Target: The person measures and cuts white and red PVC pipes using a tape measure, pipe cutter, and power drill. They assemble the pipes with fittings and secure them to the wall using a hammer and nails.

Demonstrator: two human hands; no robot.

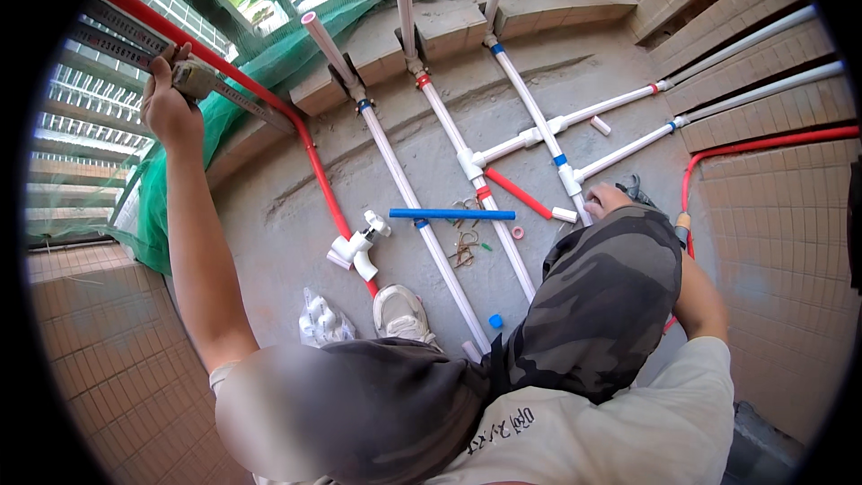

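My left hand [169, 101] is raised at the far left and closed on a steel ruler [115, 43]. A metal block [193, 81] sits on the ruler by my fingers. The ruler lies beside a red pipe [215, 58] along the window side. My right hand [607, 201], partly covered by my knee, has its fingers curled at a white pipe [584, 211] just below a white tee [569, 181]. What those fingers hold cannot be made out. A dark grey tool [635, 190] shows behind that hand.
White pipes [395, 162] with tees [470, 163] run across the concrete floor. A blue tube [452, 215] lies across two of them, near a short red pipe [519, 193]. White valve fittings [361, 242] and a bag of white fittings [323, 319] lie by my shoe [401, 313]. Tiled walls [772, 207] stand alongside.
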